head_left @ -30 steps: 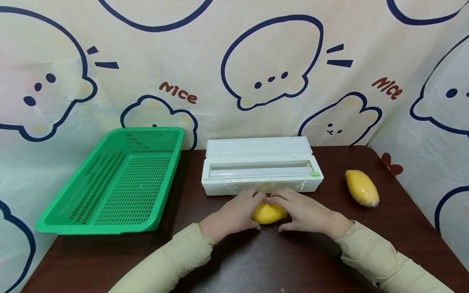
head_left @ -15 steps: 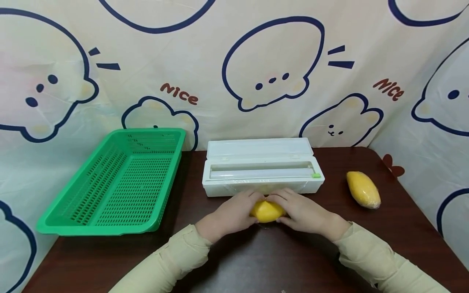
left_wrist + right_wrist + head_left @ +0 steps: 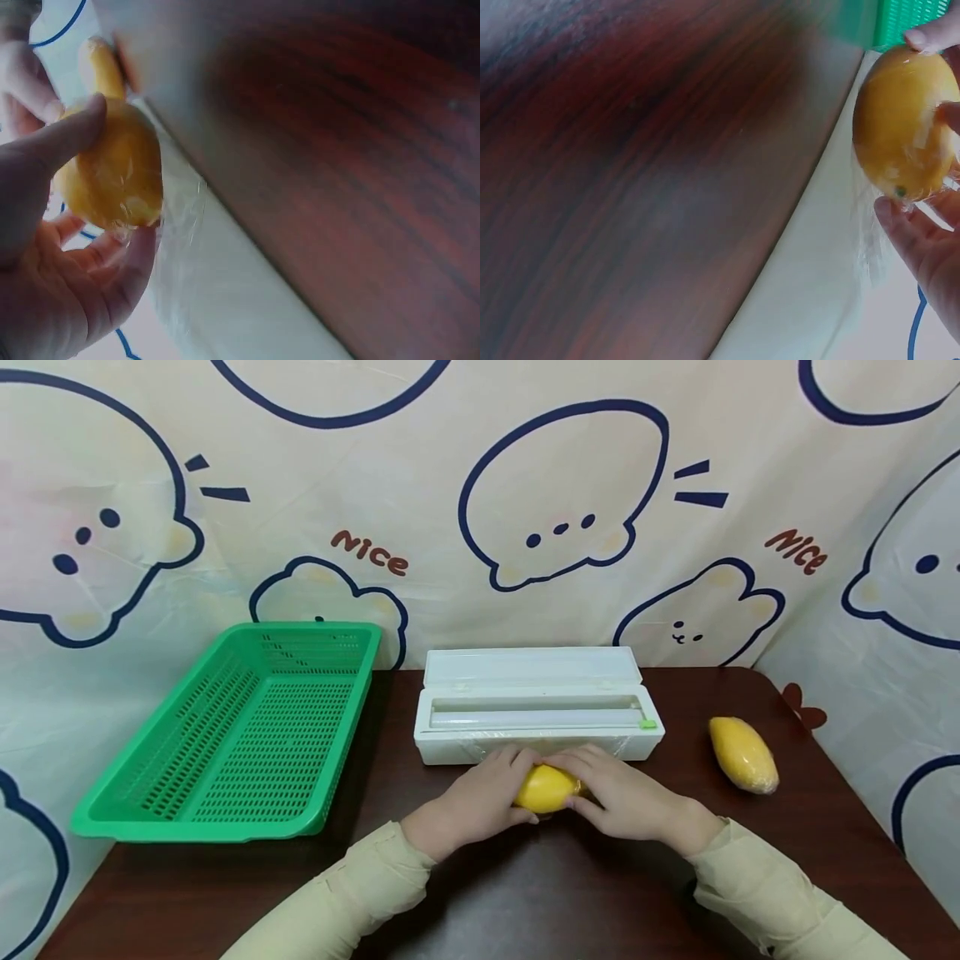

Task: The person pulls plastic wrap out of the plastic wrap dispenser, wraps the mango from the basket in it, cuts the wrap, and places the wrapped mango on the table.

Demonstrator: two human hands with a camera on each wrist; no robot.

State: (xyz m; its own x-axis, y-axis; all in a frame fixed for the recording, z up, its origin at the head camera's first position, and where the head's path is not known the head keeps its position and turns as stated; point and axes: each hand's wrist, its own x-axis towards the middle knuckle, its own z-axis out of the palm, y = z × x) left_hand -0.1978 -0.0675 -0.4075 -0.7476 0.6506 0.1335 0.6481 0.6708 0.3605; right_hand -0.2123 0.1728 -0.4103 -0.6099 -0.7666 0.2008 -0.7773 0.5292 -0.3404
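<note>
A yellow mango (image 3: 546, 788) is held between both hands in front of the white cling film box. My left hand (image 3: 486, 792) grips its left end, thumb along the near side and fingers over the top. On the right end, my right hand (image 3: 628, 795) grips it the same way. Clear cling film (image 3: 180, 225) clings around the fruit and hangs from it in loose wrinkles, as the left wrist view shows. In the right wrist view, fingertips of both hands press on the wrapped mango's skin, with its small dark stem spot visible.
Behind the hands stands the cling film box (image 3: 536, 747), lid raised, with a green slider (image 3: 648, 724). A second wrapped mango (image 3: 742, 755) lies on the dark table (image 3: 570, 893) at right. At left is a green perforated basket (image 3: 322, 760). A printed curtain hangs behind.
Both thumbs have closed in on the mango, and it has turned and risen slightly between the hands. The basket, box and second mango have stayed put.
</note>
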